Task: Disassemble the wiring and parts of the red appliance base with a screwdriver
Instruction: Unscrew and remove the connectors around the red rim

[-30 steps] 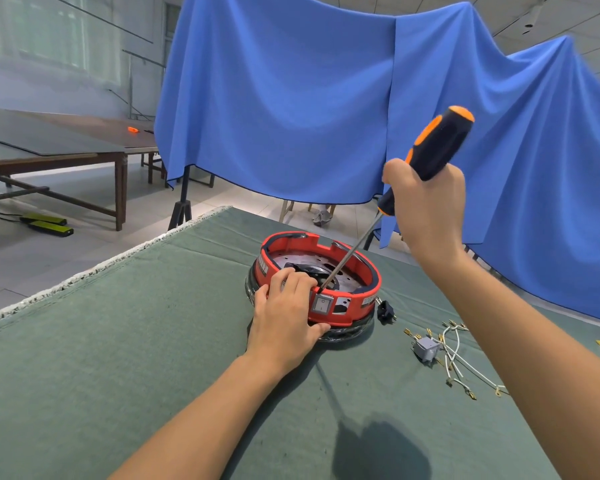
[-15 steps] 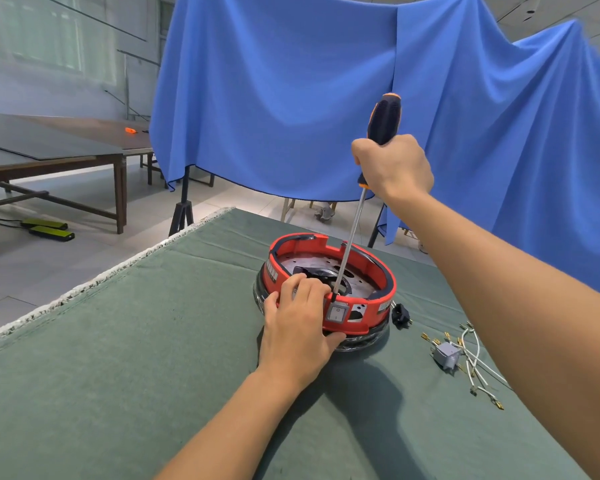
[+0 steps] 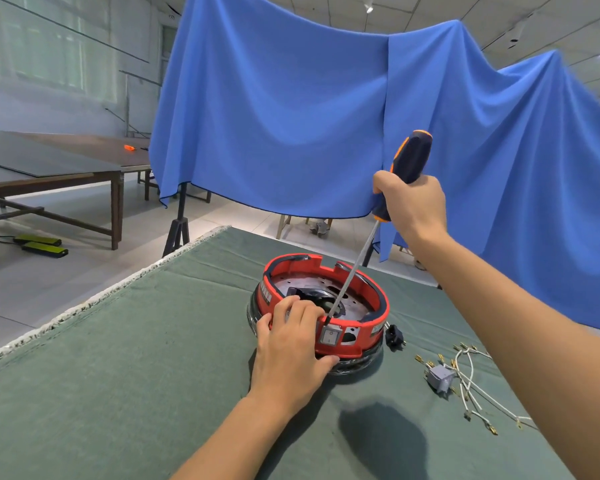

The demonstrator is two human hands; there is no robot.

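The red appliance base (image 3: 371, 327), a round ring with a metal floor and a grey switch on its near wall, sits on the green cloth table (image 3: 125, 368). My left hand (image 3: 291, 351) grips its near rim, fingers curled over the wall. My right hand (image 3: 413, 202) holds the black-and-orange handle of a long screwdriver (image 3: 407, 164) above the base. The shaft slants down and its tip sits inside the ring just behind the switch, next to my left fingers.
A black plug (image 3: 394, 336) lies right of the base. Farther right lie a loose grey switch (image 3: 440, 377) and several white wires with brass terminals (image 3: 475, 393). A blue cloth (image 3: 291, 116) hangs behind the table. A wooden table (image 3: 49, 174) stands at the far left.
My right hand and the screwdriver handle have swung: tilted right, then nearly upright, now tilted right again. The tip stays inside the base. My left hand keeps its grip on the rim.
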